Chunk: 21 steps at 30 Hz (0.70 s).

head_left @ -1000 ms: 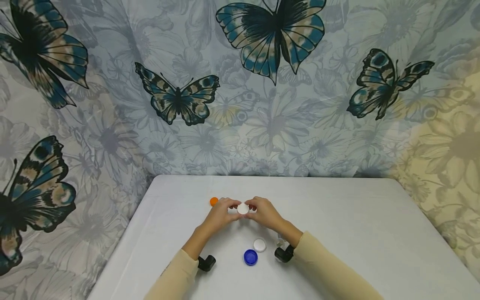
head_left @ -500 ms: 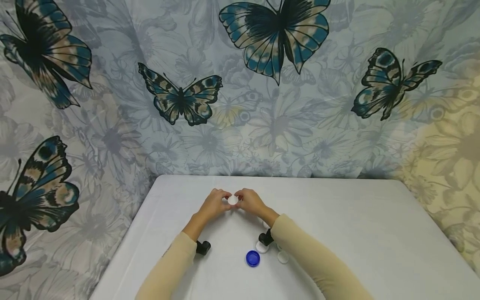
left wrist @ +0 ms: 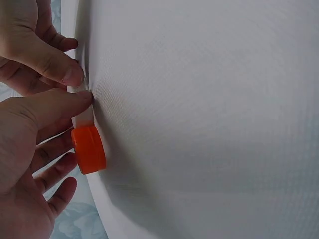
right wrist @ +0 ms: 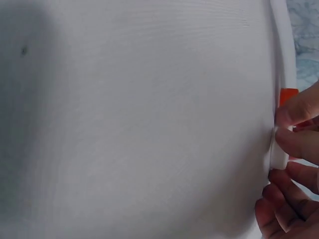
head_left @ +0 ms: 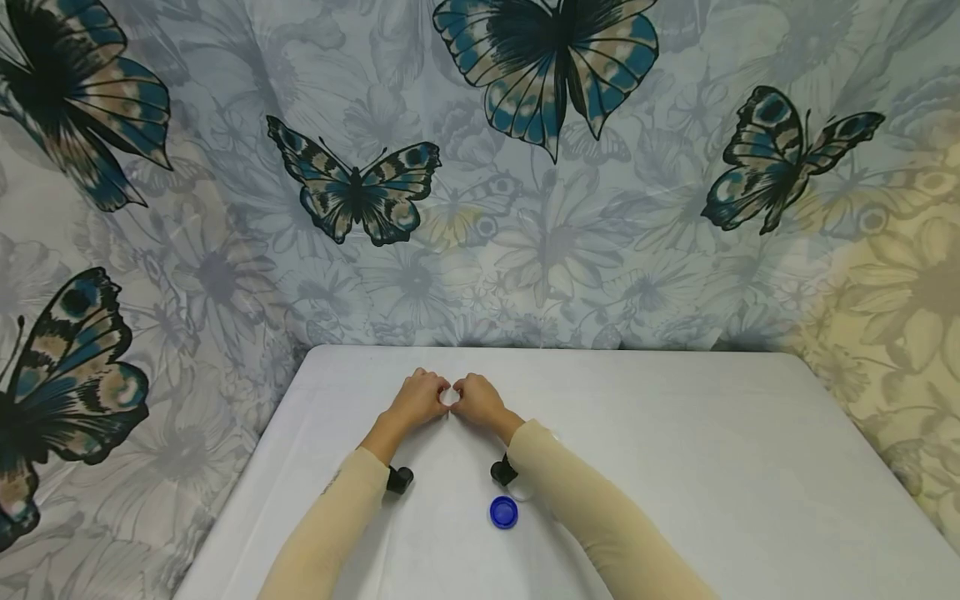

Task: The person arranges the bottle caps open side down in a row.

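My left hand (head_left: 420,398) and right hand (head_left: 478,402) meet over the far left part of the table, both pinching a small round white cap (head_left: 450,398) between them. In the left wrist view the two thumbs come together at the edge of the white cap (left wrist: 83,118), with the right hand (left wrist: 37,50) above and the left hand (left wrist: 25,144) below. An orange cap (left wrist: 89,150) stands right beside the left fingers. The right wrist view shows the white cap (right wrist: 279,152) low over the cloth, the orange cap (right wrist: 287,95) partly behind a thumb.
A blue cap (head_left: 503,512) lies nearer the front of the white table (head_left: 675,467). White rims show partly from under the right sleeve (head_left: 592,508). A butterfly-patterned wall covering (head_left: 555,250) stands behind the table.
Both hands have moved left and farther away with the white cap. The orange cap is now hidden in the head view, and the right forearm covers most of the white caps near the blue one.
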{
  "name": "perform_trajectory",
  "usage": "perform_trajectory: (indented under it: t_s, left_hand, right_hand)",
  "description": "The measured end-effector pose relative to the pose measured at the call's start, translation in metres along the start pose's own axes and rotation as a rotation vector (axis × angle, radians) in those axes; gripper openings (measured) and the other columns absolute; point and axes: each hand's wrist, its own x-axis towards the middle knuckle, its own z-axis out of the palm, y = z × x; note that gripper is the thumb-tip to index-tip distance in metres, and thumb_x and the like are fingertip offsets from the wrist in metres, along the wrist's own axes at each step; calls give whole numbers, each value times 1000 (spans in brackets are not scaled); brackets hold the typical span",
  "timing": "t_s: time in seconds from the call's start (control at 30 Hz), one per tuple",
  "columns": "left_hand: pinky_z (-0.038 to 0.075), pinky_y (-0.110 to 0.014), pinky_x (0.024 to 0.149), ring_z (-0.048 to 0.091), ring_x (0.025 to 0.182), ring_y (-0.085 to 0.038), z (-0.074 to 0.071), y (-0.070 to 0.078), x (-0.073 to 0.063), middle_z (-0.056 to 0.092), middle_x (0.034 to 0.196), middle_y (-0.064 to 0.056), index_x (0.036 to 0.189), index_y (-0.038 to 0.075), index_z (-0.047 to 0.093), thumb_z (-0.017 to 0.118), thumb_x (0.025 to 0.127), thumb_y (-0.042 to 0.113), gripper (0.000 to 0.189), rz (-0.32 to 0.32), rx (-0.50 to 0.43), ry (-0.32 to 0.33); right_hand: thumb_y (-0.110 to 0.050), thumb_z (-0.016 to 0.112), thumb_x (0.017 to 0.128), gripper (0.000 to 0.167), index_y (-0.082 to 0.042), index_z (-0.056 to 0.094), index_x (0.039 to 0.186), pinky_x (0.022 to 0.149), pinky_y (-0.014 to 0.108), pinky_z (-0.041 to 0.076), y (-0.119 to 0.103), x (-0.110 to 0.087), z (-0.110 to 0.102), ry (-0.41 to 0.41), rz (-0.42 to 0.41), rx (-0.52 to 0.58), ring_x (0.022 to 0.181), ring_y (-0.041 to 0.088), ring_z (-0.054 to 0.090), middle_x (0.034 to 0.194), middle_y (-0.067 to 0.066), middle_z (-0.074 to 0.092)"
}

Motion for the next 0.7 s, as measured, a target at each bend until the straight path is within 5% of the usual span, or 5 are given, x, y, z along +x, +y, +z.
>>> perform_trajectory:
  t_s: [0.3, 0.57, 0.7]
  left_hand:
    - [44, -46, 89, 54, 107, -29, 0, 5, -5, 65, 109, -9, 119, 9, 67, 79, 81, 23, 43, -34, -36, 0]
    - [44, -48, 97, 53, 113, -33, -1, 29, -8, 64, 115, -13, 113, 7, 69, 73, 86, 16, 28, -20, -245, 247]
    - [46, -47, 97, 54, 112, -33, -3, 52, -10, 65, 114, -13, 112, 6, 70, 72, 87, 14, 27, -4, -354, 248]
  right_hand:
    - [-13, 73, 84, 34, 1, 68, 115, 74, 33, 49, 3, -6, -24, -49, -17, 73, 82, 19, 57, 94, 12, 65]
    - [-14, 66, 91, 21, 1, 72, 103, 68, 29, 50, 31, -28, -89, -17, -86, 98, 77, 17, 62, 89, 10, 71]
    - [-17, 64, 92, 24, 1, 72, 106, 69, 30, 51, 40, -45, -108, -16, -89, 113, 80, 18, 63, 92, 10, 71]
